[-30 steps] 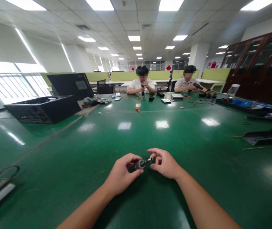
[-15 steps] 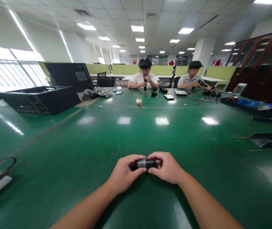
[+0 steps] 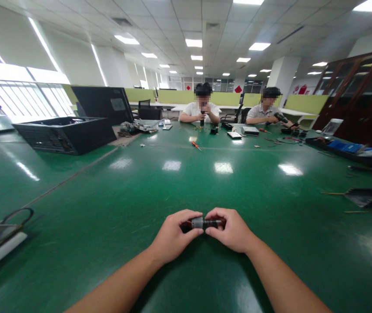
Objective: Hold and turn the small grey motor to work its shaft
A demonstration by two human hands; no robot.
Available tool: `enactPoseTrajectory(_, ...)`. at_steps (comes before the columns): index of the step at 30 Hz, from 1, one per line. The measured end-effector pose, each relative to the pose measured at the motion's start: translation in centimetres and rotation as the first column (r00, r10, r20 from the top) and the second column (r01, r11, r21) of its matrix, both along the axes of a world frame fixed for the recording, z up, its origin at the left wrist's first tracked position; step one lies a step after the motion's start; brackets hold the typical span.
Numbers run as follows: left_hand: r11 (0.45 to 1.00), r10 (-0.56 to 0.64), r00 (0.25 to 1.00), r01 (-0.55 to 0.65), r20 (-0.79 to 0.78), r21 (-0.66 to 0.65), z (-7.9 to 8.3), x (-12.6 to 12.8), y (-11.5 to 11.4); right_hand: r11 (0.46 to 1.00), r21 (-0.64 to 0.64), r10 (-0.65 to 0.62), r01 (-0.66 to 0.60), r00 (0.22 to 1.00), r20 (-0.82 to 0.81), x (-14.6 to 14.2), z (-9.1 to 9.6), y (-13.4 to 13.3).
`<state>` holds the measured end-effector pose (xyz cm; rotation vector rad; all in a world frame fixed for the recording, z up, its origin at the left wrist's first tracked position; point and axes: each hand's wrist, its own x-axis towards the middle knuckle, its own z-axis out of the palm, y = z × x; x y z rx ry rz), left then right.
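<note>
Low in the middle of the head view, my two hands hold a short cylindrical part (image 3: 197,223) level above the green table. It has a smooth grey section on the left and a narrower, ribbed black section on the right. My left hand (image 3: 176,232) curls around its left end, thumb below and fingers above. Around the right end, beside something dark red, my right hand (image 3: 229,228) is closed. Both ends are partly hidden by my fingers, and I cannot tell the part's exact kind.
Further off on the green table (image 3: 159,187) lies an orange screwdriver (image 3: 196,145). A black computer case (image 3: 71,134) stands back left. Two people sit at the far side, handling dark tools. A black tray (image 3: 345,150) and a dark scoop-shaped piece (image 3: 371,197) lie right.
The whole view has shifted slightly. Both hands keep their hold on the cylindrical part, whose grey section now looks plainer and whose black section looks narrower.
</note>
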<state>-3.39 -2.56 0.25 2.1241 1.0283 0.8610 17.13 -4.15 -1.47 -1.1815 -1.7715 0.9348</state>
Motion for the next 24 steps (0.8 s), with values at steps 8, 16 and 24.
enactPoseTrajectory(8,1.000,-0.016,1.000,0.016,-0.009,0.006,0.10,-0.01,0.11,1.000,0.007,0.024,-0.024,0.999,-0.039,-0.07,0.11,0.06)
enactPoseTrajectory(16,1.000,-0.009,1.000,0.009,-0.012,0.022,-0.05,-0.06,0.11,1.000,0.013,0.025,-0.025,1.000,0.000,0.08,0.34,0.07)
enactPoseTrajectory(24,1.000,-0.003,1.000,0.003,-0.011,0.006,0.03,-0.02,0.03,0.999,0.051,0.006,-0.008,0.999,0.032,0.17,0.28,0.22)
